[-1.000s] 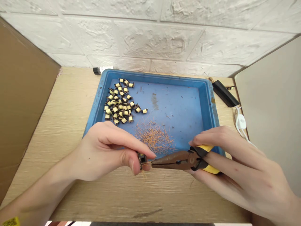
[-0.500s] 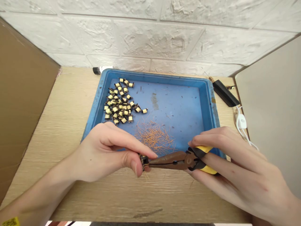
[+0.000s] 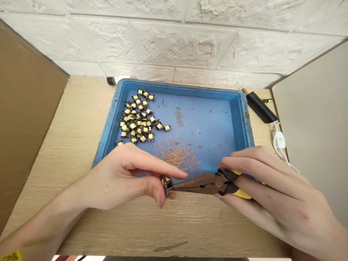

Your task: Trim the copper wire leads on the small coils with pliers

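Between the thumb and fingers of my left hand (image 3: 130, 177) is a small transformer (image 3: 166, 184), black with a yellow-wrapped middle. My right hand (image 3: 272, 192) grips long-nose pliers (image 3: 201, 183) by their yellow and black handles. The pliers' jaws look closed, and their tip touches the right side of the transformer; whether a wire is pinched there is too small to tell. Behind my hands, a blue tray (image 3: 176, 86) holds a heap of similar transformers (image 3: 138, 123) on its left. A pile of thin copper-coloured wire offcuts (image 3: 179, 156) lies near its front edge.
Right of the tray lies a black-handled tool (image 3: 261, 107) with a thin metal tip and a white cord switch (image 3: 279, 140). A small black-capped bottle (image 3: 114, 80) lies behind the tray. A brick-patterned wall (image 3: 174, 40) stands at the back, a cardboard panel (image 3: 29, 108) at left.
The pliers' jaws have come together at the transformer. The transformer has turned slightly in my left hand, and my index finger has lifted off it. Wire ends below it no longer show.
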The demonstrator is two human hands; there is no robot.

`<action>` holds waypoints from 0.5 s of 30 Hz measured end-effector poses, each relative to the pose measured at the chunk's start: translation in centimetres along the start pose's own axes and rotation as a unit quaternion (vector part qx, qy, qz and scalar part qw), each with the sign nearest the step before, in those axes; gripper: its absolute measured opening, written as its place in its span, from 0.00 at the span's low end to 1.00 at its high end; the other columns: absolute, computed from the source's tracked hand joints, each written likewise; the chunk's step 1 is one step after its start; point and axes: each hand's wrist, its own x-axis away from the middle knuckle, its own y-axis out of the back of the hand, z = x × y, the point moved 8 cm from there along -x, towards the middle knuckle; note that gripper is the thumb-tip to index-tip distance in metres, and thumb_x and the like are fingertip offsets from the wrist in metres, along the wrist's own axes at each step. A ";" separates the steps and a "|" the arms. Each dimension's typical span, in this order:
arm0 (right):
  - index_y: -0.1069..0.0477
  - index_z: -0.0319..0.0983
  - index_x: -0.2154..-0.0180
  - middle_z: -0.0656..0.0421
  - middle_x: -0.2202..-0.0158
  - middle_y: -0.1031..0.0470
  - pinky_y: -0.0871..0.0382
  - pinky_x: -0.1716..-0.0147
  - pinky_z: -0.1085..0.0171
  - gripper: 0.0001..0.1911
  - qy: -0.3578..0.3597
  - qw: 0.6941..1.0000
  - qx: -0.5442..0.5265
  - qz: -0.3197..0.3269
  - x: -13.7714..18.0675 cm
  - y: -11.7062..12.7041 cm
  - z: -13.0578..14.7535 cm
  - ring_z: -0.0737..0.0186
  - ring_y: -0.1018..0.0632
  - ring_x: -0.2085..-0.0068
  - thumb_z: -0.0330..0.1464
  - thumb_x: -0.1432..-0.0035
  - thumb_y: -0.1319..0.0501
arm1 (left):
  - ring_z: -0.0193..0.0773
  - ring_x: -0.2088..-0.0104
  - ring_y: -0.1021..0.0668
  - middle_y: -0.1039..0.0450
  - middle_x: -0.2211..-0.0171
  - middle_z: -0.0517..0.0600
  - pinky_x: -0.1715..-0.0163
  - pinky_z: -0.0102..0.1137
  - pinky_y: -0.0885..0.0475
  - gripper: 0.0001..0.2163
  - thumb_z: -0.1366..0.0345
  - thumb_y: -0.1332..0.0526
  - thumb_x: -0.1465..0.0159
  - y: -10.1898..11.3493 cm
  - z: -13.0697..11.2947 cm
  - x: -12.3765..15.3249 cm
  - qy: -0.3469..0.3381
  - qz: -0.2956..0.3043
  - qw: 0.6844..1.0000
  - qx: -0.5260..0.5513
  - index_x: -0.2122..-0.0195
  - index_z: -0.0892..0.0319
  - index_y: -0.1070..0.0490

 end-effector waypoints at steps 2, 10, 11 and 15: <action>0.33 0.41 0.69 0.53 0.59 0.18 0.26 0.59 0.57 0.18 0.001 1.000 -0.001 0.002 0.0 0.0 0.0 0.58 0.20 0.58 0.31 0.21 0.44 | 0.34 0.68 0.09 0.10 0.71 0.45 0.63 0.17 0.17 0.20 0.81 0.32 0.30 -0.1 0.0 -0.1 0.000 0.006 1.000 0.000 0.46 0.49 0.12; 0.32 0.41 0.69 0.53 0.59 0.18 0.26 0.60 0.57 0.18 0.003 1.000 -0.003 0.010 0.1 0.1 0.2 0.58 0.20 0.59 0.31 0.21 0.44 | 0.31 0.71 0.11 0.11 0.71 0.49 0.65 0.16 0.19 0.10 0.66 0.34 0.23 -0.3 -0.4 0.1 -0.052 0.021 0.997 -0.047 0.49 0.52 0.11; 0.32 0.41 0.69 0.53 0.59 0.18 0.26 0.60 0.57 0.18 0.001 1.000 -0.005 0.008 0.1 0.1 0.2 0.58 0.20 0.59 0.31 0.21 0.43 | 0.31 0.70 0.11 0.11 0.72 0.50 0.65 0.17 0.19 0.11 0.64 0.35 0.22 -0.4 -0.5 0.1 -0.064 0.025 0.996 -0.049 0.47 0.50 0.12; 0.31 0.40 0.70 0.52 0.58 0.18 0.25 0.59 0.58 0.19 0.000 1.000 -0.001 0.012 0.1 0.0 0.3 0.58 0.20 0.58 0.31 0.21 0.43 | 0.32 0.70 0.12 0.15 0.78 0.48 0.63 0.19 0.18 0.14 0.63 0.38 0.20 -0.7 -0.7 0.1 -0.096 0.038 0.992 -0.070 0.40 0.47 0.16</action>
